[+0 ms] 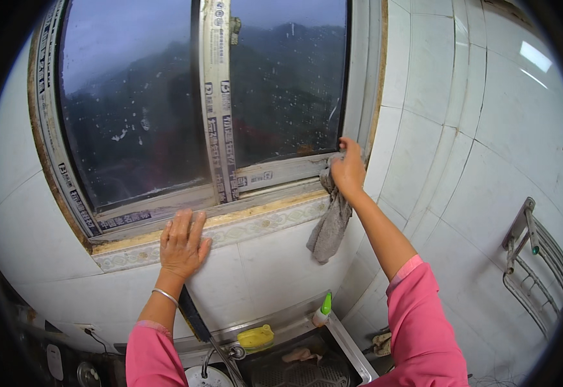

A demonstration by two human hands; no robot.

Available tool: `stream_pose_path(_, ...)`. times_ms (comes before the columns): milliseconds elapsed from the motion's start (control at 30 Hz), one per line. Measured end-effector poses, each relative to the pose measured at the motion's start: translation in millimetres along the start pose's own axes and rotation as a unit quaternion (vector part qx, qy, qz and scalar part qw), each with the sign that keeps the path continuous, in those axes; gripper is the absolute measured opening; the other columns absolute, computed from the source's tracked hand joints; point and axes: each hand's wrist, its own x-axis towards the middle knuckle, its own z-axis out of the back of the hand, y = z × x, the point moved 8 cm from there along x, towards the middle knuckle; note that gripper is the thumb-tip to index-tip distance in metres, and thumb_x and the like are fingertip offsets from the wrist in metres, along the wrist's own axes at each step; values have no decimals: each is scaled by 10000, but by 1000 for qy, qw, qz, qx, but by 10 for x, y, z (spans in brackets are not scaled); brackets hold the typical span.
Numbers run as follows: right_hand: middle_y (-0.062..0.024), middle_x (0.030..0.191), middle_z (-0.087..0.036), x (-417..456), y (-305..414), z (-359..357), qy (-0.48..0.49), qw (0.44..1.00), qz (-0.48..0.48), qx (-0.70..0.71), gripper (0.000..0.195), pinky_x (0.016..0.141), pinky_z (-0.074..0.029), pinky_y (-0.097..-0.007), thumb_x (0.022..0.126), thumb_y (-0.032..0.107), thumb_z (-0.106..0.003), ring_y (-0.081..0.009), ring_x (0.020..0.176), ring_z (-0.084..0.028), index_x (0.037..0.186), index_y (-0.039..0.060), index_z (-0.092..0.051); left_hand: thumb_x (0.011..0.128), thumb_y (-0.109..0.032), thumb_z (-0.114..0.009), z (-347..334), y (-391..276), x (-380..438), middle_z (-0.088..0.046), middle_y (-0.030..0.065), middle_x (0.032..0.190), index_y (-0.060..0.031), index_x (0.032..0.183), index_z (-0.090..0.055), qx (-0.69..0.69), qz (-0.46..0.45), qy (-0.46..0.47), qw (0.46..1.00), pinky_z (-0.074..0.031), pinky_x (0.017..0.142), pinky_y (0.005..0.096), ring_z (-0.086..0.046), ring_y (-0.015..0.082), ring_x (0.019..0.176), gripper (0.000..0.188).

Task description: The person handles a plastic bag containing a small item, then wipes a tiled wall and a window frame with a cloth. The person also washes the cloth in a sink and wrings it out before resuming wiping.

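My right hand (pixel 349 169) grips a grey cloth (pixel 332 232) at the lower right corner of the sliding window frame (pixel 281 176). The cloth's loose end hangs down over the patterned tile border (pixel 267 223). Flat against the yellowed sill edge (pixel 257 211) rests my left hand (pixel 182 244), fingers pointing up and a little apart, with nothing in it. Drops and white specks dot the dark window glass (pixel 286 92). Printed tape strips cover the frame's middle upright (pixel 218 106).
Below the window is a metal sink (pixel 351 348) with a perforated tray inside. A yellow container (pixel 256 337) and a green-topped bottle (pixel 322 309) stand on its back ledge, near a faucet (pixel 236 352). A dark-headed long-handled tool (pixel 194 317) leans there. A metal rack (pixel 533 261) hangs on the right wall.
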Motion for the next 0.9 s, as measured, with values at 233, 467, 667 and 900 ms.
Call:
stream_pose_path(233,-79,953,-615,-464,170,-134,51,972,228,-19,243,679,-533,-450,693,90,-616,-324,875,-625,935,115,-611,911,-380,-653,-11,67,-21,-436,89,1512,-190,1485,-528,-17,12,17,1000,-269,1170,457,-391,277,1423,617)
stream_pose_path(467,-63,883,-600,-564,79,-13,-57,977,204,32,216,607,-490,-436,641,95,-630,-323,746,-581,854,121,-603,850,-165,-711,540,-1034,1433,-640,83,1076,-109,1195,-663,-198,-192,51,960,-386,999,458,-583,290,1132,353)
stream_pose_path(667,-27,910,-595,-563,63,-100,-41,980,195,22,291,654,-495,-404,637,193,-761,-281,812,-582,881,155,-607,864,-125,-648,-125,-2173,2912,-610,99,1215,-51,1236,-633,-155,-299,98,936,-419,1017,412,-540,277,1218,380)
stream_pose_path(900,-9,855,-551,-558,-49,-33,-45,981,186,35,319,651,-471,-388,611,189,-799,-261,779,-556,846,154,-587,910,-208,-634,-687,-2688,3235,-547,65,1374,-68,1326,-601,-42,-362,43,930,-366,1125,423,-439,255,1382,440)
